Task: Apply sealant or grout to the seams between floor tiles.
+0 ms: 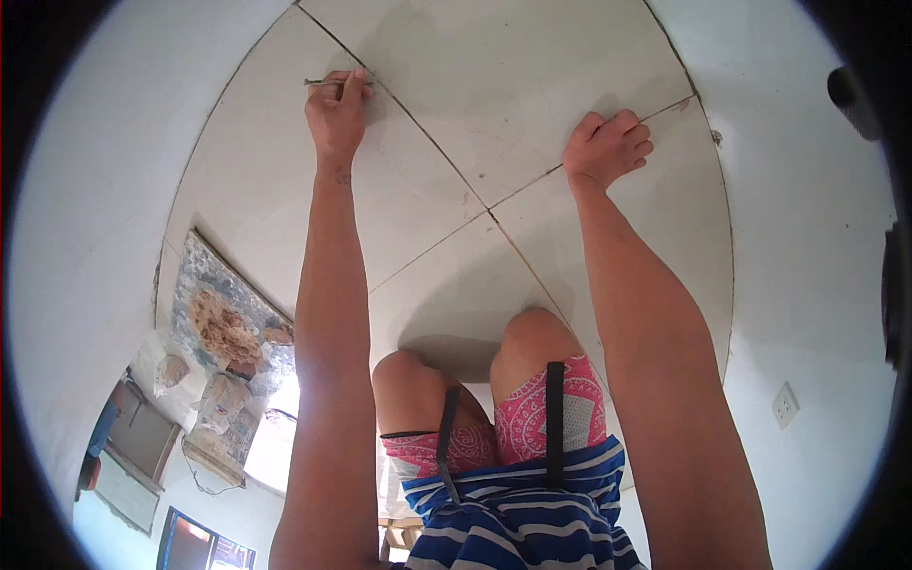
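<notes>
My left hand (334, 119) is closed around a thin metal rod (315, 83) with a small knob at its left end. It is over the pale floor tiles (418, 180), just left of a dark tile joint (418, 123). The rod lies crosswise in my fingers, and part of it is hidden by them. Farther right, my right hand (605, 150) is curled into a loose fist against the floor, beside another joint (527, 186). Nothing shows between its fingers. The two joints cross between my hands and my knees.
At left, a mottled grey board (197, 266) bears a heap of brown sandy material (223, 328). Plastic bags (221, 401) stand behind it. White walls close in on both sides; the right one has a socket (785, 406). My bent knees (537, 332) are near the floor.
</notes>
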Motion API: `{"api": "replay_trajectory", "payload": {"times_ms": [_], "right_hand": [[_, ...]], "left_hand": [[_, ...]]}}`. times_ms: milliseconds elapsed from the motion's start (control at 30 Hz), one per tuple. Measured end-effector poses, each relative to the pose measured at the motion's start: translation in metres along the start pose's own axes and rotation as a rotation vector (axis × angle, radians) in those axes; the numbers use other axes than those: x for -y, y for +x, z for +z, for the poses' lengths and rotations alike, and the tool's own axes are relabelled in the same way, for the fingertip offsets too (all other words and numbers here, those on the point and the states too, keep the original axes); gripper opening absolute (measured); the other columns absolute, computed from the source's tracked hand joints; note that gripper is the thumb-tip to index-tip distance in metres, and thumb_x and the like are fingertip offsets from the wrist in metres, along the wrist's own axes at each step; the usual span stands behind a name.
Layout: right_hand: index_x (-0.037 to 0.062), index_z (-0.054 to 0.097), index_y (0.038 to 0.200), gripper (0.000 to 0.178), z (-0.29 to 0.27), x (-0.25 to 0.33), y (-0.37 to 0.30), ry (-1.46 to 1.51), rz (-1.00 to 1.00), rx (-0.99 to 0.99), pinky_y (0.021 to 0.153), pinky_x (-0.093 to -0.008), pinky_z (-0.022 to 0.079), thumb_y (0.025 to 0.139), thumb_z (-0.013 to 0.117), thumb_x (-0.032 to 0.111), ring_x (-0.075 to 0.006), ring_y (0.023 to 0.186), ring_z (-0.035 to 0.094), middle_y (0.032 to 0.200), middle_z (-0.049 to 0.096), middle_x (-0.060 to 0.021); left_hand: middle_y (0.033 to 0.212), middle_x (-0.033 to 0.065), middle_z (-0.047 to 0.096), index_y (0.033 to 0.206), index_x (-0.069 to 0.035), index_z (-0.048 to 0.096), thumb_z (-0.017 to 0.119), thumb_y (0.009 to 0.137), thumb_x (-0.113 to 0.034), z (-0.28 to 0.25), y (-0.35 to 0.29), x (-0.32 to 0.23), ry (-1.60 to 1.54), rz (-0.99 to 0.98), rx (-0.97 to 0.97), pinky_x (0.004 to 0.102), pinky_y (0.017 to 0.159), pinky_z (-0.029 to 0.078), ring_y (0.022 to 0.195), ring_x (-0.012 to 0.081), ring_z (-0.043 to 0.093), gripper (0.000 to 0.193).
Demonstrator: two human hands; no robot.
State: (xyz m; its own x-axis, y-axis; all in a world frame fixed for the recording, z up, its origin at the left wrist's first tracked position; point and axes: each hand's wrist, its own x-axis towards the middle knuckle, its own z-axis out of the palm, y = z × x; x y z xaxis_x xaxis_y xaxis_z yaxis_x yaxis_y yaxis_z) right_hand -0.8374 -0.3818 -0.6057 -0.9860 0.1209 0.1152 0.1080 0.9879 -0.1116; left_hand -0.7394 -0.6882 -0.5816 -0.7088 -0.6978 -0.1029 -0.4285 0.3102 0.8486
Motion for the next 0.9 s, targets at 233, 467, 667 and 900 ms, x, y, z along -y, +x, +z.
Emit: {"api": "replay_trajectory", "payload": {"times_ms": [233,467,667,900], "right_hand": [[0.004,0.044,0.097,0.025,-0.001,0.001,0.001,0.013,-0.001,0.003,0.079,-0.0475,0.035,0.085,0.046,0.026,-0.033,0.094,0.042,0.105,0.046,-0.0177],[0.0041,0.044,0.098,0.026,0.001,0.0,0.001,0.013,-0.014,0.014,0.079,-0.0481,0.035,0.085,0.046,0.026,-0.0333,0.093,0.042,0.104,0.045,-0.0178],[0.0048,0.043,0.098,0.025,-0.004,0.003,0.0,0.031,-0.001,0.035,0.078,-0.0481,0.035,0.084,0.048,0.025,-0.0334,0.093,0.042,0.104,0.045,-0.0175],[0.0049,0.044,0.098,0.025,-0.001,0.001,-0.001,0.062,-0.002,-0.012,0.078,-0.048,0.035,0.083,0.048,0.024,-0.0334,0.093,0.042,0.105,0.045,-0.0176]], "left_hand": [[0.078,0.0056,0.071,0.077,0.0,0.071,0.063,0.094,-0.028,0.008,0.003,0.001,0.173,0.146,-0.105,0.0294,0.076,0.046,0.078,0.0153,0.06,0.034],[0.073,0.0031,0.069,0.078,-0.003,0.072,0.063,0.094,-0.029,-0.001,0.016,0.003,0.1,0.065,-0.048,0.0262,0.069,0.045,0.072,0.0108,0.057,0.032],[0.075,0.0049,0.068,0.071,0.001,0.069,0.065,0.091,-0.022,-0.003,0.014,-0.01,-0.112,-0.057,-0.092,0.0258,0.066,0.044,0.067,0.0121,0.057,0.031],[0.074,0.0033,0.067,0.077,0.001,0.071,0.066,0.092,-0.022,-0.004,0.016,0.005,-0.105,0.009,0.066,0.0239,0.066,0.044,0.068,0.0096,0.057,0.028]]}}
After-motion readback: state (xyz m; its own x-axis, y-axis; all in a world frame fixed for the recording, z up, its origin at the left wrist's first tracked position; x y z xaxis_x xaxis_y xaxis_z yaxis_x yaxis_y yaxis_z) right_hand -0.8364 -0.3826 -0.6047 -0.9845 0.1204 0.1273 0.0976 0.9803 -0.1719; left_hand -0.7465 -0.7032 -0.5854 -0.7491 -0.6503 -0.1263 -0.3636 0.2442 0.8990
